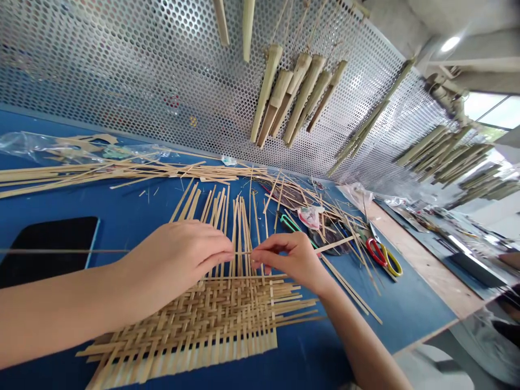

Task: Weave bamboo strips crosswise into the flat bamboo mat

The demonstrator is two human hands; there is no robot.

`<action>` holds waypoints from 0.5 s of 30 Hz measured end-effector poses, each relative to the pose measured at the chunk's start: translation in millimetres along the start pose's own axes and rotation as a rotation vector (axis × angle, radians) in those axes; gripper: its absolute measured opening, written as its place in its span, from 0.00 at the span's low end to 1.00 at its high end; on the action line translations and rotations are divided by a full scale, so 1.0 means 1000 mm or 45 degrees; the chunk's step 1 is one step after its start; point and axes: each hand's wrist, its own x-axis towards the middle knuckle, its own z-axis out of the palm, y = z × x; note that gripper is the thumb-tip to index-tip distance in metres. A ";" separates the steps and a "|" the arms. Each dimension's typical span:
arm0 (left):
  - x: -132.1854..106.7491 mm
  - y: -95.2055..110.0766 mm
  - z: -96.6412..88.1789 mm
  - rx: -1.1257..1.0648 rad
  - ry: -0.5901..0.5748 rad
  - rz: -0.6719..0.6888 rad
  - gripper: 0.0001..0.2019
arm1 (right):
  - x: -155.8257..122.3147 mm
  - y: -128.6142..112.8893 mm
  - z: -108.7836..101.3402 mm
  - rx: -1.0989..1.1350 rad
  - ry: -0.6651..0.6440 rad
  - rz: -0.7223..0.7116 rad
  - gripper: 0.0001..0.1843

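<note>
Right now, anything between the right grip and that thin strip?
Nothing visible. The fingertips of the right grip are right at the end of the thin strip. Upright strips from the weave run under that spot, and the left grip lies over the strip.

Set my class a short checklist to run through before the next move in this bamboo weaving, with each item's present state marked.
1. Right hand grip on the tip of the long thin bamboo strip: ok, pinched.
2. Left hand grip on that strip: cannot tell.
3. Woven bamboo mat flat on the blue table: ok.
4. Loose pale bamboo strips above the mat lying evenly parallel: not ok, they lean and bunch.
5. Red-and-yellow-handled scissors apart from both hands: ok.
</note>
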 end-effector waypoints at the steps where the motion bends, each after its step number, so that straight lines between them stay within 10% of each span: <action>1: 0.000 -0.001 0.000 -0.016 -0.002 -0.013 0.19 | -0.001 -0.001 -0.001 -0.021 -0.008 -0.008 0.09; 15: -0.028 -0.066 -0.024 0.069 -0.068 -0.376 0.22 | 0.007 0.012 -0.039 -0.149 0.008 0.032 0.13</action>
